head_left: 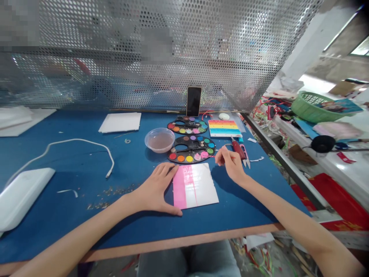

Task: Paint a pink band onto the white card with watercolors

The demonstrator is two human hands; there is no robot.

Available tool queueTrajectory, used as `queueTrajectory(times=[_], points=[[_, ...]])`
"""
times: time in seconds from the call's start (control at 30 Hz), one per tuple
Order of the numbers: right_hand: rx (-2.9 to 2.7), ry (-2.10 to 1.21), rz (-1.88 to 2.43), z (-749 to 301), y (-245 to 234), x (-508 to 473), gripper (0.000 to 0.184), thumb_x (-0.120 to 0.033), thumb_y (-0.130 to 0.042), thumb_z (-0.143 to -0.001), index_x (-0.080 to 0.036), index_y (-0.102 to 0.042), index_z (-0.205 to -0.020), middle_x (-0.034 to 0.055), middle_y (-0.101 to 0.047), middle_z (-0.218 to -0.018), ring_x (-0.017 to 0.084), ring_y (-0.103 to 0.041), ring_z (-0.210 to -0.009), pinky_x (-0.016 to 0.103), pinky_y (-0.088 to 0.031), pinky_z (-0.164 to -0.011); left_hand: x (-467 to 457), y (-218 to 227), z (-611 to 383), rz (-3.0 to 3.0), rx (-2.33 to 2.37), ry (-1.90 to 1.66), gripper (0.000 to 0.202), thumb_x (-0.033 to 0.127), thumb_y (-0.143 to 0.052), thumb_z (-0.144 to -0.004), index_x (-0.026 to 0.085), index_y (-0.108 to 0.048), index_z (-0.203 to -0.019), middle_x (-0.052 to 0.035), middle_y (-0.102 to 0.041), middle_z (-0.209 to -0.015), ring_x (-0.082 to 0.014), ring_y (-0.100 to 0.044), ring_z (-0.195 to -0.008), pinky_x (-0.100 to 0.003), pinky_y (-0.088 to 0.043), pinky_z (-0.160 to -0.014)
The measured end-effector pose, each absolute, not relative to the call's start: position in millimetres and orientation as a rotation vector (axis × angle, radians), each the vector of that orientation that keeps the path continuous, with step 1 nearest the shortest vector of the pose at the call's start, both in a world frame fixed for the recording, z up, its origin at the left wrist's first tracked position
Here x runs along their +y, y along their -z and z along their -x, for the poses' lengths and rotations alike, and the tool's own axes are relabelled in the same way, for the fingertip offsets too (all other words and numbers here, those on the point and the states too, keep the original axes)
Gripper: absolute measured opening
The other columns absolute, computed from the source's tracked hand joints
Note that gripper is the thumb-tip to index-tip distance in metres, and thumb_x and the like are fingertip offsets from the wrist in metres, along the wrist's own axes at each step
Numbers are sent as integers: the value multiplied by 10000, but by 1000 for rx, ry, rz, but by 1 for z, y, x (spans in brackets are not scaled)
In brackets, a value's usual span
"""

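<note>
A small white board [203, 186] lies flat on the blue table, with a pink painted band down its left side and a thin pink line near its middle. My left hand [157, 188] spans the board's left side, thumb at the lower edge and fingertips at the upper corner, holding it. Pinched in my right hand [229, 161] is a thin paintbrush [211, 156], mostly hidden by the fingers; its tip reaches the pink paint on the nearer black paint palette [187, 158]. To the palette's left stands a clear plastic bowl [159, 140] of cloudy water.
Behind are a second palette [187, 130], a rainbow-striped board [223, 129], and a phone [193, 101] against a perforated metal screen [115, 77]. Scissors [246, 157] and a red-handled tool [238, 147] lie right. Leftward are white boards [120, 122], a white cable [77, 140] and a white device [25, 198].
</note>
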State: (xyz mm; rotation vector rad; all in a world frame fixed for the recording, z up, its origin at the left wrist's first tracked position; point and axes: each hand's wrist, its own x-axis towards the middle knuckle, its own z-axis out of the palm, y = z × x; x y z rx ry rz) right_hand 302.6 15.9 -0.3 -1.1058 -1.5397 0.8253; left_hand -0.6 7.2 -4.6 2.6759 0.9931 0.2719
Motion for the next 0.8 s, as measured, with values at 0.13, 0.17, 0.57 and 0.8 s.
queueTrajectory(times=[0.13,0.17,0.57,0.8], points=[[-1476,-1104,1080,-277,5,-4,630,-657,-381,-964,-186,-584,-598,12,-526,-551,117,-446,-496,274,-359,-502,8,5,1,-2684,1002,-293,1253,874,-655,-556,142,-297,-1508,-214,-390,-1422,-446,-346,-1344,-634,-288,-1129],[-1493,-1180,1084,-272,6,-8,638,-667,-388,-956,-185,-577,-583,11,-522,-540,115,-441,-489,272,-358,-499,9,5,1,-2685,999,-299,1251,868,-661,-555,143,-298,-1508,-215,-390,-1423,-449,-346,-1344,-635,-287,-1129],[-1462,-1416,1067,-262,7,-10,639,-708,-434,-914,-183,-555,-569,14,-549,-515,106,-438,-471,253,-349,-493,8,3,0,-2645,1010,-291,1258,869,-671,-541,138,-320,-1504,-217,-389,-1433,-448,-342,-1353,-631,-275,-1140],[-1502,-1414,1083,-260,8,-10,624,-695,-463,-907,-177,-581,-578,23,-574,-524,110,-441,-477,253,-352,-495,8,4,0,-2640,1011,-295,1269,866,-673,-542,118,-322,-1505,-225,-389,-1439,-453,-338,-1354,-638,-274,-1138]])
